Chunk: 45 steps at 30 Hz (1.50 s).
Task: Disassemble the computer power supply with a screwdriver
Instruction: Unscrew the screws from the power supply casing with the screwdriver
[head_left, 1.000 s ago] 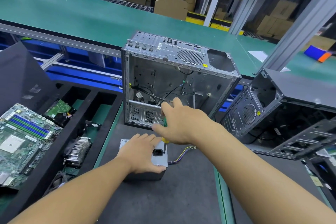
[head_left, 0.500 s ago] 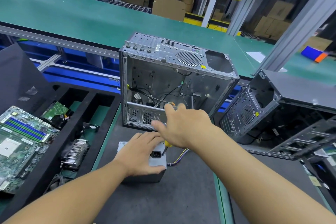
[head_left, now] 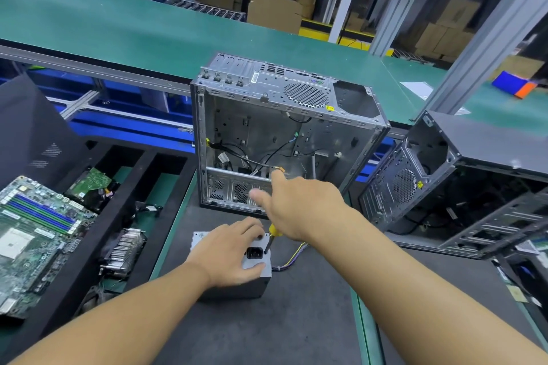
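A small grey power supply [head_left: 199,241] lies on the dark mat, its black socket [head_left: 255,252] facing up and coloured wires [head_left: 292,258] trailing from its right side. My left hand [head_left: 231,255] rests flat on top of it, fingers spread beside the socket. Just above, my right hand [head_left: 299,207] holds a screwdriver [head_left: 275,230] by its yellow handle. The dark shaft slants down to the supply's top face right of the socket. Index finger and thumb of that hand stick out forward.
An empty open computer case [head_left: 281,127] stands right behind the supply. A second case [head_left: 444,172] lies at the right. Left of the mat [head_left: 267,329], black bins hold a motherboard [head_left: 32,231], a heat sink [head_left: 124,249] and a hard drive [head_left: 89,184]. A green conveyor [head_left: 118,24] runs behind.
My right hand has turned on the screwdriver handle, and its index finger and thumb now reach further forward. The shaft leans more. My left hand stays on the supply.
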{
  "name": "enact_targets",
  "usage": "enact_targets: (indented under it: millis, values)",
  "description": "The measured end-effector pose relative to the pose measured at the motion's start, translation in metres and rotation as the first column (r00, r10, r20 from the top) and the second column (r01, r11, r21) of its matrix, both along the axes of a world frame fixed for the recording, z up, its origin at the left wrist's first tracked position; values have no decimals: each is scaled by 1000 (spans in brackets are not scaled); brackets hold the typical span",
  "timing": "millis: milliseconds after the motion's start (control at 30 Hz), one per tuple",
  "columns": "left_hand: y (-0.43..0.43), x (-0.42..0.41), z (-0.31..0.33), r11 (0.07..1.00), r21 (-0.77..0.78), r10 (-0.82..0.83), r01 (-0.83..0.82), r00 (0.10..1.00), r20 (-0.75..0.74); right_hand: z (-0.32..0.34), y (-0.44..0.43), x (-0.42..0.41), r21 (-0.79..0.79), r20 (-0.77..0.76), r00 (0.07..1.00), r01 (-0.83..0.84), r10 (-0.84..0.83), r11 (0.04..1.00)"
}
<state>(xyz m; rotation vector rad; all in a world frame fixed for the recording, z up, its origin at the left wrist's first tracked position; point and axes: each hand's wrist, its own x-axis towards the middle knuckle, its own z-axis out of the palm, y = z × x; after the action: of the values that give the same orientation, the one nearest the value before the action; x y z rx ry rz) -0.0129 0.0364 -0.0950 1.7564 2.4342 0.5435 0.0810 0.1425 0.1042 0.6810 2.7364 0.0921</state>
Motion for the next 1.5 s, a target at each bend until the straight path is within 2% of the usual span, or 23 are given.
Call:
enact_targets:
  millis: [67, 100, 200, 267, 333, 400, 467, 633, 700, 800, 833, 900, 967, 1033, 1100, 1233, 1400, 1500]
  values:
    - [0, 0, 0, 1000, 2, -16, 16, 1000, 11, -1, 1, 0, 82, -42, 996, -76, 79, 994]
    - [0, 0, -1, 1000, 1, -28, 28, 1000, 8, -1, 1, 0, 68, -69, 991, -109, 114, 992]
    - [0, 0, 0, 996, 61, -57, 60, 997, -42, -2, 5, 1, -161, -76, 990, -133, 122, 978]
    - [-1, 1, 0, 989, 120, -71, 82, 993, -94, -1, 6, 0, -241, -56, 991, -131, 121, 962]
    - [-1, 2, 0, 989, 118, -75, 92, 988, -137, -3, 4, 0, -177, -69, 993, -110, 99, 978]
    - [-1, 2, -2, 992, 97, -74, 85, 991, -111, -6, 2, 0, -31, -98, 992, -88, 84, 996]
    - [-1, 1, -4, 994, 91, -60, 66, 996, -73, -9, 2, 0, 48, -136, 978, -155, 160, 987]
    - [0, 3, -3, 990, 133, -21, 39, 991, -133, -4, 3, -2, -161, -87, 977, -208, 196, 965]
    - [0, 3, -3, 988, 146, -21, 40, 992, -125, -5, -1, -2, -105, -62, 980, -194, 188, 975]
    - [0, 1, -3, 984, 146, -76, 102, 982, -174, -7, -2, -2, 73, -113, 977, -171, 178, 983]
    - [1, 1, -3, 978, 158, -101, 133, 975, -197, -7, -2, -2, 90, -132, 971, -186, 197, 978]
    - [1, 2, -4, 966, 193, -122, 172, 961, -247, -8, -1, -2, 37, -148, 964, -219, 222, 975]
    - [1, 1, -4, 959, 221, -113, 176, 956, -269, -7, 1, 0, -92, -113, 971, -222, 211, 971]
    - [0, 2, -3, 961, 228, -93, 156, 960, -263, -3, 2, 1, -156, -65, 975, -219, 211, 963]
    - [0, 1, -2, 968, 212, -81, 134, 967, -240, -2, -1, 1, -106, -33, 977, -212, 209, 972]
    - [-1, 2, -4, 986, 138, -72, 98, 981, -180, -6, -2, 2, 93, -114, 970, -205, 215, 974]
    - [-1, 2, -3, 984, 140, -76, 110, 970, -231, -2, 0, 3, -76, -94, 975, -208, 201, 975]
    - [-1, 2, -2, 985, 129, -83, 113, 973, -214, -2, -3, 3, -36, -99, 982, -165, 161, 986]
